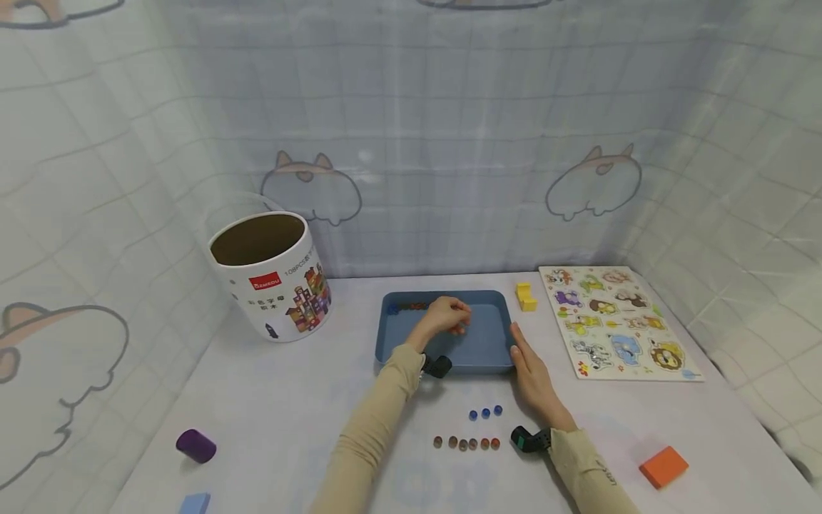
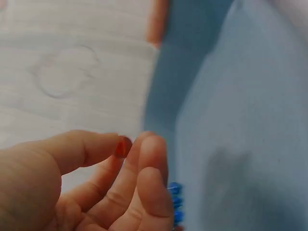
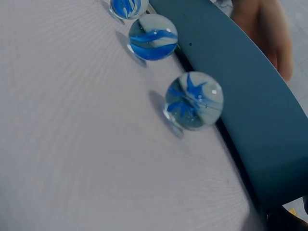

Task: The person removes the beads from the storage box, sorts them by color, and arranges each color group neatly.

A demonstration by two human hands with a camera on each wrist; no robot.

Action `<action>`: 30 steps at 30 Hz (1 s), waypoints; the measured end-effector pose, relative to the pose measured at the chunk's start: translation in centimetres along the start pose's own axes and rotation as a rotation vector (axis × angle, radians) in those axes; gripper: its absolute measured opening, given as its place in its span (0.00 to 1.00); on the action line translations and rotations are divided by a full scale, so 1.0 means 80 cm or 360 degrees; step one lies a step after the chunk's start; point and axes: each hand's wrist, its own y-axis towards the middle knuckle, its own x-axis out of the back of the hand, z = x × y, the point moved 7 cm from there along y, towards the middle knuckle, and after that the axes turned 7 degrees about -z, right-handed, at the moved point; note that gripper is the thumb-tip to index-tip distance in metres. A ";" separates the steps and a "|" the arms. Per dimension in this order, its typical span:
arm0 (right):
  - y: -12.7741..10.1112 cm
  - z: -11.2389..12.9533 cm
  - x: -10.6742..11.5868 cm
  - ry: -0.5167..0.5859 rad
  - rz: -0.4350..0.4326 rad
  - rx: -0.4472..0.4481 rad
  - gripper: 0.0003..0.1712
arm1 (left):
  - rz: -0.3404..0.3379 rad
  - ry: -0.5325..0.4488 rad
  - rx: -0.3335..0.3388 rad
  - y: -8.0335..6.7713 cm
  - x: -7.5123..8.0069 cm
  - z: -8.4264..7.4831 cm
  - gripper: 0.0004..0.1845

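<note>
Left hand [image 1: 447,315] pinches a red marble [image 2: 123,147] over the tray [image 1: 488,335]; right hand [image 1: 534,375], fingers straight, rests against the tray's right end. I'd lower the marble almost to the bottom before release, beside the marble row [image 1: 412,306], to limit rolling.

A thin, pale grey-white cloth back wall [image 1: 449,178], printed w/ a faint wavy grid, hung in soft vert. folds behind a smooth white tabletop [image 1: 276,421]. A matching cloth L wall [image 1: 109,164] & cloth R wall [image 1: 758,157] flanked it, booth-style. Rounded, dark-outlined cartoon animal prints [image 1: 311,189] w/ tan ears showed back L & back R, plus a lg. one on the L wall. Light was soft, diffuse, slightly bluish at ctr.
</note>
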 end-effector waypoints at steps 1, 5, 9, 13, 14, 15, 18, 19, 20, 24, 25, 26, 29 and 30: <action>-0.001 0.000 0.000 0.0007 0.0006 -0.0008 0.29 | 0.0031 -0.0001 -0.0024 -0.008 0.003 -0.001 0.14; -0.003 -0.001 0.001 -0.0002 0.0018 -0.0023 0.30 | 0.0180 -0.0020 -0.0095 -0.048 0.015 -0.008 0.15; -0.001 0.001 0.003 -0.0004 0.0015 -0.0017 0.30 | 0.0337 -0.0054 -0.0175 -0.094 0.024 -0.008 0.15; 0.000 0.003 0.002 -0.0008 0.0036 -0.0017 0.30 | 0.0483 -0.0017 -0.0204 -0.141 0.025 0.016 0.10; 0.000 0.004 0.001 -0.0009 0.0042 -0.0017 0.30 | 0.0505 0.0004 -0.0200 -0.151 0.024 0.026 0.09; 0.000 0.004 0.001 -0.0011 0.0045 -0.0018 0.30 | 0.0521 0.0020 -0.0188 -0.161 0.022 0.035 0.07; 0.000 0.002 0.003 -0.0012 0.0040 -0.0024 0.30 | 0.0537 0.0094 -0.0146 -0.183 0.016 0.061 0.03; 0.000 0.002 0.003 -0.0008 0.0036 -0.0024 0.30 | 0.0531 0.0115 -0.0130 -0.188 0.015 0.067 0.02; 0.000 0.002 0.003 -0.0006 0.0030 -0.0020 0.30 | 0.0528 0.0136 -0.0112 -0.193 0.013 0.072 0.02; 0.001 -0.001 0.003 -0.0004 0.0028 -0.0026 0.29 | 0.0499 0.0230 -0.0096 -0.205 0.009 0.079 0.03; 0.001 -0.001 0.002 -0.0004 0.0032 -0.0030 0.30 | 0.0489 0.0262 -0.0098 -0.206 0.009 0.080 0.04; 0.001 -0.002 0.002 -0.0006 0.0040 -0.0036 0.30 | 0.0482 0.0292 -0.0100 -0.208 0.008 0.080 0.05; 0.001 -0.002 -0.001 -0.0009 0.0059 -0.0048 0.30 | 0.0456 0.0372 -0.0115 -0.209 0.005 0.084 0.07; 0.001 -0.001 -0.001 -0.0009 0.0061 -0.0048 0.30 | 0.0455 0.0389 -0.0117 -0.210 0.004 0.085 0.07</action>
